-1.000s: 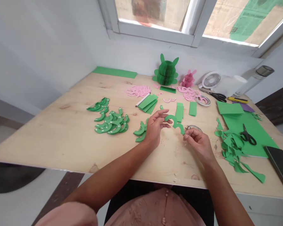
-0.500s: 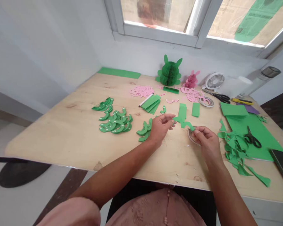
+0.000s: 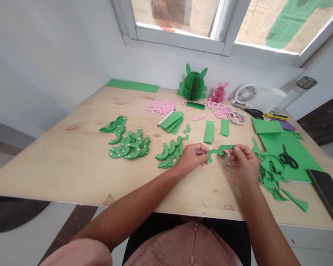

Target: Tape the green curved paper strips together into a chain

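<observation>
Between my two hands is a wavy green paper cutout [image 3: 221,149], held just above the table. My left hand [image 3: 194,156] is closed on its left end, fingertips pinching the paper. At the opposite end, the thumb and fingers of my right hand [image 3: 245,162] pinch it too. Below the cutout, a roll of tape [image 3: 224,163] lies partly covered by my right fingers. A small dark, thin shape shows there, too hidden to name. Just left of my left hand is a pile of curved green paper pieces [image 3: 169,155].
A larger pile of green arcs [image 3: 130,146] lies left. Folded green papers [image 3: 172,122], pink cutouts [image 3: 161,107], a green honeycomb paper figure [image 3: 194,87] and a fan [image 3: 245,93] stand or lie behind. Right are green scraps [image 3: 270,170], scissors [image 3: 288,157] and a phone [image 3: 326,194].
My left hand has come down onto the cutout's left end, and the cutout is now stretched between both hands. A green wavy piece now extends from the pile's top. The view has shifted slightly.
</observation>
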A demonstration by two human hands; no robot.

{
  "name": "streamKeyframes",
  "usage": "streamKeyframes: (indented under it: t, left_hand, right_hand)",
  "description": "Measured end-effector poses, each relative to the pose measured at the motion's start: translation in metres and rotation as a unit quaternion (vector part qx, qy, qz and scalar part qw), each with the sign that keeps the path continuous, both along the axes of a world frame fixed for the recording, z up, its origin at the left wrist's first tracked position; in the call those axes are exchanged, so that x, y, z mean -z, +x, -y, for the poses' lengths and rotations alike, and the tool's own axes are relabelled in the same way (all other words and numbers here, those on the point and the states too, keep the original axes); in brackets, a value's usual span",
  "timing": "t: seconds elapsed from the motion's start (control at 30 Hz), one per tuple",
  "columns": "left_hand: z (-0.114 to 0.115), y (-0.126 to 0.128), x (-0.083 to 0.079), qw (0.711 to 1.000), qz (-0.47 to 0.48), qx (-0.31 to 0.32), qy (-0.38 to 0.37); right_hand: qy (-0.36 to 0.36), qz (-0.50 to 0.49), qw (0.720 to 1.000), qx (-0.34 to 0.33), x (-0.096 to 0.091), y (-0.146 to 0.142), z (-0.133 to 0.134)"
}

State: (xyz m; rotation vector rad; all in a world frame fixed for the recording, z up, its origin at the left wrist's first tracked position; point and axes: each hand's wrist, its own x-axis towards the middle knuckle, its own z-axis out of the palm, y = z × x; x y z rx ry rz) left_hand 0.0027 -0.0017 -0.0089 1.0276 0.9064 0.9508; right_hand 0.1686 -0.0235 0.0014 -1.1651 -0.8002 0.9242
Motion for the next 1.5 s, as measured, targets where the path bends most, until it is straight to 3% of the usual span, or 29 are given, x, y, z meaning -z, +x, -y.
streamKeyframes:
  t: [0.2, 0.37, 0.5, 1.2, 1.5]
  left_hand:
    - [0.001, 0.000, -0.002, 0.998, 0.054, -0.032, -0.014]
    - [0.003, 0.002, -0.004, 0.995, 0.080, -0.049, -0.016]
    - [0.005, 0.004, -0.004, 0.996, 0.081, -0.047, -0.012]
    - [0.005, 0.005, -0.001, 0.993, 0.102, -0.018, -0.048]
    - [0.004, 0.002, -0.003, 0.993, 0.106, 0.007, -0.059]
  right_hand:
    - [-0.040, 0.065, 0.995, -0.070, 0.002, -0.001, 0.003]
    - [-0.055, 0.181, 0.970, -0.151, 0.005, -0.005, 0.006]
    - [-0.053, 0.219, 0.958, -0.178, 0.007, -0.009, 0.006]
    - [-0.054, 0.222, 0.959, -0.169, 0.011, -0.004, 0.004]
    - [-0.089, 0.156, 0.967, -0.180, 0.001, -0.008, 0.006]
